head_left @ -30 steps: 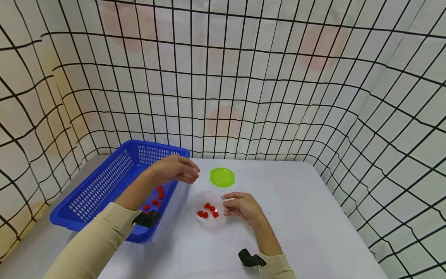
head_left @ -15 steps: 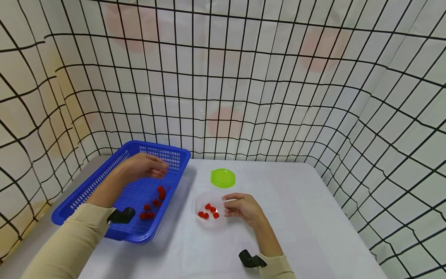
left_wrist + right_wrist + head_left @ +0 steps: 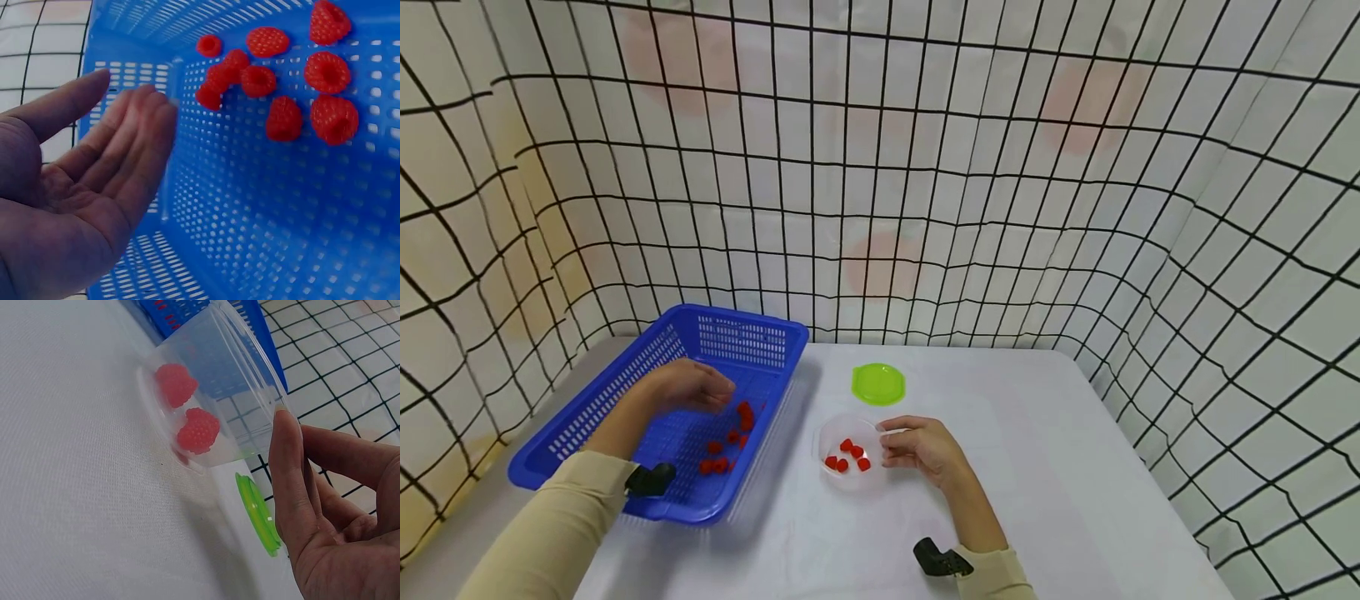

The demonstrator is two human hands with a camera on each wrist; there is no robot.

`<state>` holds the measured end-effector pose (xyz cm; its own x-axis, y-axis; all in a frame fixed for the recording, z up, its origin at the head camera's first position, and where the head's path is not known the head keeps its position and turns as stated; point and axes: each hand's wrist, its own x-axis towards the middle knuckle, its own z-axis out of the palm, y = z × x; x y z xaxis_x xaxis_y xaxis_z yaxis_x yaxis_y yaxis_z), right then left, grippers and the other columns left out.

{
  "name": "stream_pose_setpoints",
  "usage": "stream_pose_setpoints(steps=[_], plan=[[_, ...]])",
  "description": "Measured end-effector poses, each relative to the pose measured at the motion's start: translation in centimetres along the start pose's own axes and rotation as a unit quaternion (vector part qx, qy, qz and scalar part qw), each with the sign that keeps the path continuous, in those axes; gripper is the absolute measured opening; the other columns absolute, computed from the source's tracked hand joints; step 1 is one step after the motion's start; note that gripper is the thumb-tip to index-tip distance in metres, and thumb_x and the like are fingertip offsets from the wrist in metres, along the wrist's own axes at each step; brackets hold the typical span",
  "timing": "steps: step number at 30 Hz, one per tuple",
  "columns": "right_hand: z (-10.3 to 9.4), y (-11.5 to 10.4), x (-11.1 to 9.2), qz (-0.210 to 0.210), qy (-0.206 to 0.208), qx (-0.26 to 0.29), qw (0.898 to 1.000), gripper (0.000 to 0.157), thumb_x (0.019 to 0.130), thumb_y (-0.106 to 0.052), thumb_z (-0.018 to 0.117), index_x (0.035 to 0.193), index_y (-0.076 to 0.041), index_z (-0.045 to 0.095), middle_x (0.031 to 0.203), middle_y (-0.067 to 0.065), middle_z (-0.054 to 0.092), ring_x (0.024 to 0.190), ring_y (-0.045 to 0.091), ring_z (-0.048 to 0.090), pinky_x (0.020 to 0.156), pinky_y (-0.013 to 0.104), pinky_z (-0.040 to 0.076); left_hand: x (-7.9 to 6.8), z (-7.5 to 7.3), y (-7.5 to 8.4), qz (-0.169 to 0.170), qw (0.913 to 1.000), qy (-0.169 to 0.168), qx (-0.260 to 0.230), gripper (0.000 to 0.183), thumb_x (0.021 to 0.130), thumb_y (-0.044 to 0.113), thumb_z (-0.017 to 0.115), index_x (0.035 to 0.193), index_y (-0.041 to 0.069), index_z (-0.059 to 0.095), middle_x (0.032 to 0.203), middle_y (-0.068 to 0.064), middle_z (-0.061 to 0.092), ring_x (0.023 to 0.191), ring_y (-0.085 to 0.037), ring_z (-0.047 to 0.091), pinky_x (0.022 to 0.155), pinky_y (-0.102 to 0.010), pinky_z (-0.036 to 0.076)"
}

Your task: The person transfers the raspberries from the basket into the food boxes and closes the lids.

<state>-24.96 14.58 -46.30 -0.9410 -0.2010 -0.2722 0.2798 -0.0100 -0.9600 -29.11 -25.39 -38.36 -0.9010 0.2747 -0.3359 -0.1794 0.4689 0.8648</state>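
Observation:
My left hand [image 3: 688,385] hovers inside the blue plastic basket [image 3: 741,337], its fingers straight and thumb apart, holding nothing. Several red raspberries [image 3: 328,72] lie on the basket floor; in the left wrist view they are beyond my fingertips, to the right. On the white table, a clear round plastic tub [image 3: 215,359] stands right of the basket with several raspberries [image 3: 857,451] at its bottom. My right hand [image 3: 925,446] pinches the tub's right rim between thumb and fingers.
A bright green round lid [image 3: 878,384] lies flat on the white table [image 3: 1037,467] behind the tub. Black grid netting [image 3: 955,200] over white sheeting encloses the table at the back and both sides.
My left hand has moved left from near the tub to over the basket, then dipped lower with its fingers towards the raspberries. My right hand and the tub have stayed in place.

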Motion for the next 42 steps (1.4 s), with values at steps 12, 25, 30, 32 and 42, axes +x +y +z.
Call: stream_pose_setpoints(steps=[12,25,30,32,42], plan=[[-0.1,0.2,0.0,0.0,-0.001,0.0,1.0,0.031,0.091,-0.006,0.072,0.119,0.006,0.068,0.092,0.014,0.072,0.067,0.018,0.069,0.074,0.035,0.064,1.3,1.1,-1.3,-0.023,0.9996,0.012,0.0,0.034,0.098,0.006,0.059,0.122,-0.018,0.06,0.104,-0.016,0.073,0.096,-0.028,0.072,0.094,-0.047,0.059],[0.0,0.2,0.0,0.0,0.003,0.0,1.0,0.032,0.09,-0.006,0.072,0.119,0.006,0.069,0.091,0.014,0.071,0.066,0.018,0.069,0.074,0.035,0.064,2.6,1.5,-1.2,-0.063,0.9912,0.112,-0.028,0.033,0.098,0.002,0.059,0.126,-0.016,0.06,0.111,-0.024,0.072,0.097,-0.029,0.073,0.095,-0.046,0.059],[0.0,0.1,-0.1,-0.001,0.002,0.003,1.0,0.032,0.09,-0.004,0.072,0.119,0.007,0.068,0.089,0.012,0.071,0.065,0.018,0.069,0.073,0.035,0.064,2.9,1.5,-1.3,-0.051,0.9936,0.096,-0.03,0.034,0.098,-0.002,0.056,0.127,-0.02,0.057,0.112,-0.026,0.072,0.096,-0.028,0.073,0.093,-0.044,0.06],[0.0,0.0,-0.1,-0.001,0.001,0.004,1.0,0.032,0.09,-0.004,0.072,0.119,0.007,0.068,0.089,0.012,0.071,0.065,0.018,0.069,0.073,0.035,0.064,3.0,1.6,-1.4,-0.047,0.9944,0.09,-0.029,0.034,0.097,-0.003,0.058,0.126,-0.021,0.057,0.107,-0.024,0.073,0.092,-0.025,0.073,0.092,-0.044,0.06],[-0.1,0.1,-0.2,0.0,-0.001,0.003,1.0,0.031,0.091,-0.006,0.072,0.119,0.007,0.068,0.092,0.017,0.072,0.066,0.018,0.069,0.074,0.035,0.064,3.6,2.2,-1.6,-0.052,0.9946,0.089,0.01,0.03,0.091,-0.006,0.065,0.117,-0.02,0.063,0.09,-0.011,0.073,0.081,-0.017,0.069,0.083,-0.038,0.063]])
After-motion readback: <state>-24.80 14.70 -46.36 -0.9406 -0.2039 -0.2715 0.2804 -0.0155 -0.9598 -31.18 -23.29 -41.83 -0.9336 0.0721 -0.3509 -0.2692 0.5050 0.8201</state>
